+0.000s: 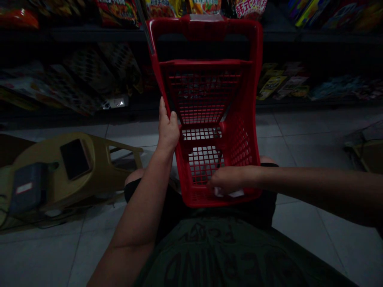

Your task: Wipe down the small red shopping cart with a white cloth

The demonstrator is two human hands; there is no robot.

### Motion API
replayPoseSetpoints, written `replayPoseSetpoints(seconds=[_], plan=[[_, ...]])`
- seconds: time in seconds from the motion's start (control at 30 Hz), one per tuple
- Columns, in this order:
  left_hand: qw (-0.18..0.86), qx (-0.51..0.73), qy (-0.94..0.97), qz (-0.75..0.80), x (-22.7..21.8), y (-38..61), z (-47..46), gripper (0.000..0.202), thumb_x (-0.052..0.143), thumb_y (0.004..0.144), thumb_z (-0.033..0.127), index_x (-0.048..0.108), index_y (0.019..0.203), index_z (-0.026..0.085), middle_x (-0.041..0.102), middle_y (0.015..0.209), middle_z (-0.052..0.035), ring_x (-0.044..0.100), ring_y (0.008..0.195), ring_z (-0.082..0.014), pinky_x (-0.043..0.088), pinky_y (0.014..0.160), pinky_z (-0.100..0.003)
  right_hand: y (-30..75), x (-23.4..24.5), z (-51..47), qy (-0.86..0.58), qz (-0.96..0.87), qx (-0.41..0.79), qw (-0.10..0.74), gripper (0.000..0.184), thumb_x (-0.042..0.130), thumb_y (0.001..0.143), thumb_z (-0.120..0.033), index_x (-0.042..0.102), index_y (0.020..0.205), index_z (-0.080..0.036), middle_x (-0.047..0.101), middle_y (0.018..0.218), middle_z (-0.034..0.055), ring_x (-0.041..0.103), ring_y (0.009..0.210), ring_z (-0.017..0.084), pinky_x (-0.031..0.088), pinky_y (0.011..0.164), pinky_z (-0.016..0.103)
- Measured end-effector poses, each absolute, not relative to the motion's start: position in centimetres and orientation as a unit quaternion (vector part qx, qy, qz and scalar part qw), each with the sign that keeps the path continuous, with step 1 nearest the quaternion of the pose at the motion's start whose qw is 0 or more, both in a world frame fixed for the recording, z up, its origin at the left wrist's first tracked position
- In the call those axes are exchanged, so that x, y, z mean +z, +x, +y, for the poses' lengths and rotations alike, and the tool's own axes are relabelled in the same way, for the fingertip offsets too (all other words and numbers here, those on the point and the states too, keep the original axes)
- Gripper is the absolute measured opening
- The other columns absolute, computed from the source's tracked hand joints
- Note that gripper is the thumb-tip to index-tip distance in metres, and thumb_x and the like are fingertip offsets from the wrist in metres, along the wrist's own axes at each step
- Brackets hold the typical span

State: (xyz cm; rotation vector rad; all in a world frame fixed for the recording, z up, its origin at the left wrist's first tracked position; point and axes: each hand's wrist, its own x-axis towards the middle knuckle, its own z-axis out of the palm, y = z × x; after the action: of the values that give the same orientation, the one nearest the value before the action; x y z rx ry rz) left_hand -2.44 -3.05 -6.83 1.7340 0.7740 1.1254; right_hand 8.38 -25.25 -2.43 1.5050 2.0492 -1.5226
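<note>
A red plastic shopping basket (245, 115) with grid walls stands in front of my body, between my knees. My left hand (169, 126) is closed on its left rim, the thumb on top and the fingers round the outer side. At the near end, my right hand (229, 180) is curled into a fist over the rim. A crumpled white cloth (236, 193), perhaps a tissue, shows beneath its fingers. The basket's handle (206, 28) points away from me toward the shelf.
Ahead, a dark shelf (86, 36) carries several snack packets (116, 12), with more packets (272, 81) below. On the left, a yellowish plastic stool (92, 155) bears a dark phone-like slab (75, 158) and a grey device (28, 187) with cables. Pale floor tiles (302, 235) surround me.
</note>
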Motion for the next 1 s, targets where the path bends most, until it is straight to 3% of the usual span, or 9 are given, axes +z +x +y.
replayPoseSetpoints(seconds=[0.13,0.2,0.3,0.4,0.53,0.6,0.73,0.87,1.0], plan=[[0.444,0.441,0.715,0.31,-6.5,-2.8,-2.8,0.065,0.056,0.093,0.038,0.03,0.151,0.026,0.029,0.161,-0.0028,0.019,0.15,-0.0198,0.01,0.125,-0.035,5.8,-2.5,-24.8,0.485,0.708,-0.514,-0.01,0.037,0.062,0.08,-0.017,0.066,0.116,-0.024,0.072,0.105,0.0026,0.066,0.09,0.018,0.043,0.069,0.024],[0.438,0.439,0.719,0.313,-6.3,-3.1,-2.8,0.065,0.059,0.091,0.033,0.032,0.15,0.026,0.029,0.161,-0.0027,0.02,0.15,-0.02,0.011,0.125,-0.036,7.2,-2.8,-25.9,0.487,0.714,-0.502,0.038,0.037,0.06,0.08,-0.013,0.067,0.115,-0.023,0.073,0.104,0.0048,0.067,0.088,0.02,0.043,0.068,0.025],[0.444,0.434,0.718,0.314,-6.2,-3.2,-3.2,0.071,0.063,0.087,0.024,0.032,0.15,0.028,0.03,0.16,-0.0019,0.023,0.149,-0.0208,0.013,0.125,-0.037,10.2,-3.0,-27.5,0.511,0.7,-0.471,0.165,0.029,0.06,0.078,-0.006,0.073,0.1,-0.018,0.074,0.092,0.0097,0.067,0.078,0.022,0.042,0.063,0.028],[0.447,0.443,0.707,0.322,-6.2,-3.0,-3.6,0.076,0.064,0.083,0.016,0.032,0.15,0.03,0.032,0.159,-0.0005,0.024,0.149,-0.0209,0.014,0.125,-0.04,10.0,-2.9,-27.3,0.506,0.699,-0.468,0.192,0.024,0.063,0.076,-0.006,0.073,0.094,-0.018,0.073,0.087,0.0099,0.067,0.076,0.022,0.042,0.062,0.028],[0.443,0.457,0.697,0.33,-6.4,-2.7,-3.8,0.074,0.06,0.084,0.011,0.033,0.15,0.03,0.032,0.159,0.0001,0.023,0.15,-0.0199,0.012,0.125,-0.04,5.3,-3.0,-24.8,0.536,0.681,-0.497,0.043,0.034,0.062,0.086,-0.028,0.063,0.119,-0.021,0.072,0.102,0.0072,0.067,0.087,0.021,0.045,0.066,0.025],[0.451,0.455,0.695,0.325,-6.4,-2.8,-3.8,0.073,0.059,0.085,0.013,0.032,0.15,0.03,0.031,0.16,0.0011,0.021,0.15,-0.0197,0.01,0.125,-0.04,4.2,-3.1,-24.4,0.531,0.676,-0.511,-0.008,0.041,0.061,0.085,-0.027,0.058,0.126,-0.02,0.071,0.109,0.008,0.067,0.092,0.021,0.046,0.07,0.025],[0.455,0.444,0.705,0.315,-6.2,-3.0,-4.0,0.073,0.059,0.086,0.016,0.03,0.151,0.031,0.027,0.162,0.0028,0.021,0.15,-0.02,0.009,0.125,-0.041,6.9,-4.2,-26.3,0.492,0.683,-0.527,0.121,0.033,0.058,0.08,-0.009,0.069,0.108,-0.023,0.073,0.101,0.0071,0.068,0.085,0.021,0.048,0.068,0.027],[0.451,0.442,0.71,0.311,-6.0,-2.9,-4.5,0.073,0.057,0.086,0.015,0.029,0.152,0.03,0.026,0.162,0.0015,0.021,0.15,-0.0195,0.009,0.125,-0.039,9.4,-6.4,-27.1,0.534,0.646,-0.494,0.23,0.021,0.064,0.071,-0.004,0.072,0.081,-0.02,0.073,0.078,0.0065,0.068,0.075,0.022,0.048,0.063,0.029],[0.459,0.442,0.705,0.312,-5.8,-2.7,-4.6,0.073,0.057,0.086,0.012,0.029,0.152,0.028,0.027,0.162,-0.0005,0.021,0.15,-0.0196,0.01,0.125,-0.039,8.9,-7.6,-20.8,0.559,0.682,-0.429,0.194,0.023,0.063,0.078,-0.009,0.072,0.096,-0.019,0.074,0.094,0.0067,0.068,0.089,0.021,0.049,0.072,0.026]])
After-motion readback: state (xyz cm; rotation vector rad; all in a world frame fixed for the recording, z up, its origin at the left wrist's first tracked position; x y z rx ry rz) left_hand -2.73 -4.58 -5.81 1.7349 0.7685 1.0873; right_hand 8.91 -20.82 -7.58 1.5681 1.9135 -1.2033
